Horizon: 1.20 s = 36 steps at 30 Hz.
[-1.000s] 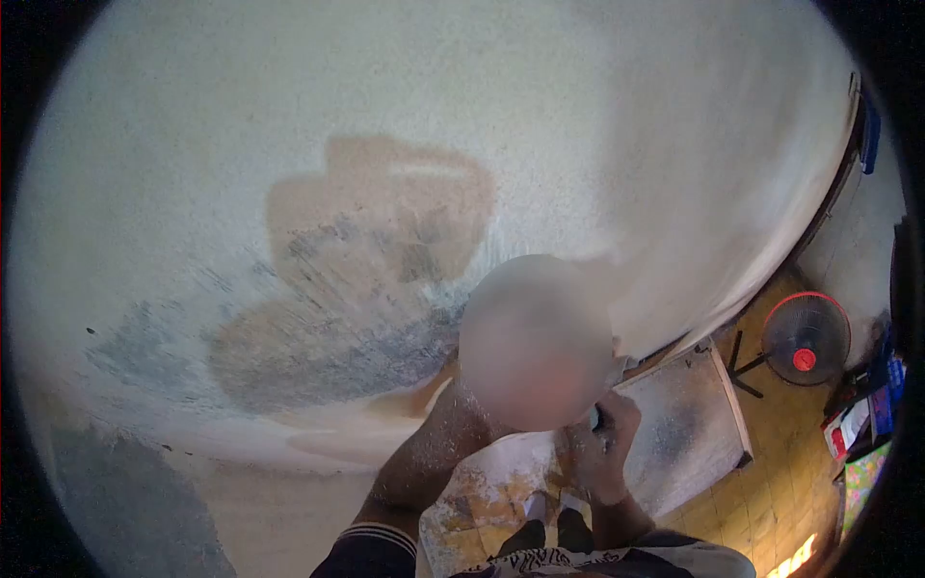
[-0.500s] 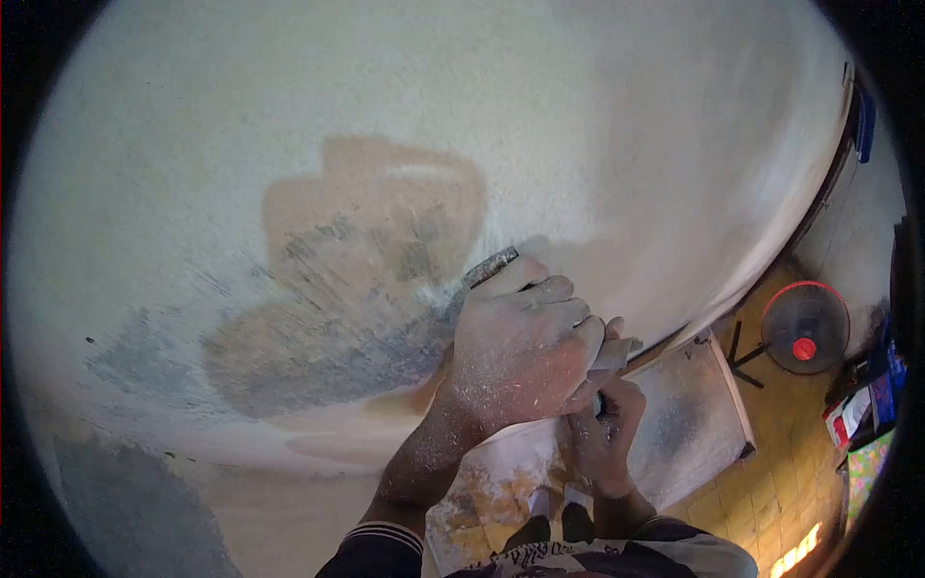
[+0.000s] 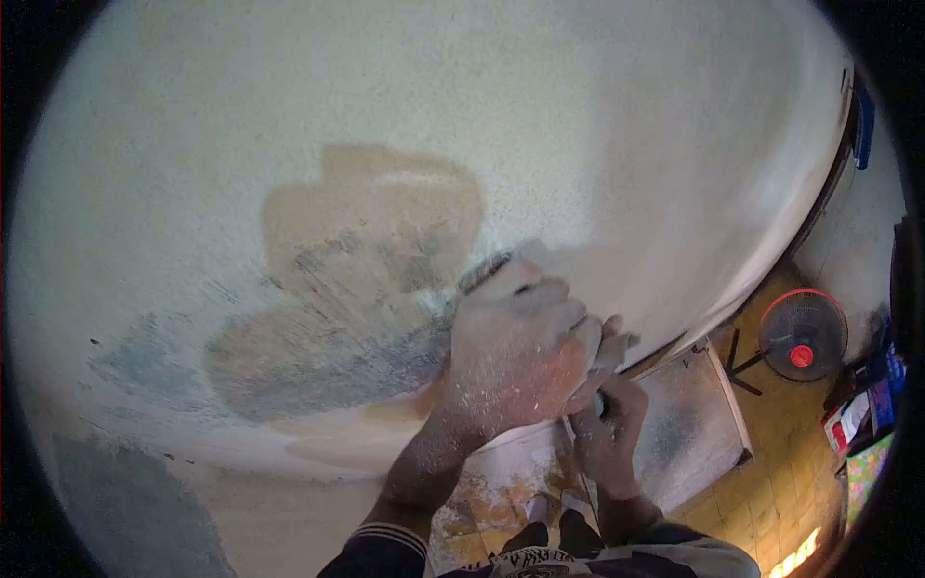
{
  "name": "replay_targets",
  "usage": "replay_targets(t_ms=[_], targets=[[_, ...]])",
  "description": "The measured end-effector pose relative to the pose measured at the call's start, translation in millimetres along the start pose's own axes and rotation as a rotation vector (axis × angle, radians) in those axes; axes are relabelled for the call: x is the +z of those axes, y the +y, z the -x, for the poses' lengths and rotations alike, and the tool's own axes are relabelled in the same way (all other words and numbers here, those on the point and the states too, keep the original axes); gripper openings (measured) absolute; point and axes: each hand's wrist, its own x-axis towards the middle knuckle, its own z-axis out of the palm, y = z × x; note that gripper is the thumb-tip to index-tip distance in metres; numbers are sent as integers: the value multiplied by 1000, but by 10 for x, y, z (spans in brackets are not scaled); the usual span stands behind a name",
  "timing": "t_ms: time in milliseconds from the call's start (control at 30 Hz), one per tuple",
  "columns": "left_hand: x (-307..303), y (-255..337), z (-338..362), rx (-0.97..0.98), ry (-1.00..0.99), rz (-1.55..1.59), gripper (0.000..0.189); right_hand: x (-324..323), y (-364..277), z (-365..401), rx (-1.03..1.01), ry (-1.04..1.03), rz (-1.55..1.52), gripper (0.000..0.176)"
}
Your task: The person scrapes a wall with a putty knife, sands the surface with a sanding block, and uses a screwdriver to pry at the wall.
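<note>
A large pale curved surface (image 3: 434, 77) fills most of the view, with a tan patch (image 3: 337, 207) and grey, scratched areas on it. My left hand (image 3: 515, 352), coated in white dust, is closed over a dark-edged hand tool (image 3: 485, 273) pressed to this surface beside the patch. Most of the tool is hidden under the fingers, so its kind does not show clearly. Just below and to the right, my right hand (image 3: 614, 429) is also closed, near the left hand's fingers. A small greenish bit shows at its grip, but what it holds is mostly covered.
A fan with a red rim (image 3: 803, 335) stands on the yellow tiled floor (image 3: 713, 511) at right. Closer in lies a dusty board-like panel (image 3: 679, 424). Boxes and coloured items (image 3: 862, 414) crowd the right edge. White dust covers the floor around my feet (image 3: 554, 515).
Both hands keep their closed grip. The left hand and tool have shifted slightly left, with motion blur at the tool's end. The whole view has tilted a little.
</note>
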Motion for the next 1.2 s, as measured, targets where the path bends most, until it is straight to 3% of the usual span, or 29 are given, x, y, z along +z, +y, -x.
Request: replay_targets(t_ms=[100, 133, 333, 433, 533, 633, 733, 867, 1033, 1200], targets=[[107, -18, 115, 30, 23, 35, 19, 21, -47, 35, 51, -31, -93, 14], [140, 39, 171, -12, -32, 23, 19, -7, -22, 138, 176, -54, -81, 15], [32, -13, -16, 32, -67, 9, 20, 14, -67, -28, 137, 10, -165, 15], [142, 52, 76, -16, 9, 78, 19, -19, -77, 111, 269, -4, -194, 14], [77, -9, -71, 80, 60, 5, 19, -42, -146, -61, 252, 23, -254, 14], [141, -1, 17, 22, 1, 117, 21, -3, -214, 13, 157, 43, -137, 18], [131, 15, 7, 20, -44, 137, 21, -49, -119, 59, 295, 20, -201, 22], [80, -15, -69, 46, -22, 92, 21, -41, -86, -13, 263, 39, -361, 25], [-34, 18, -143, 8, -135, 69, 22, -34, -165, -65, 282, 37, -450, 26], [66, 25, -38, -7, -116, 63, 23, 69, -147, 36, 260, 76, -391, 29]])
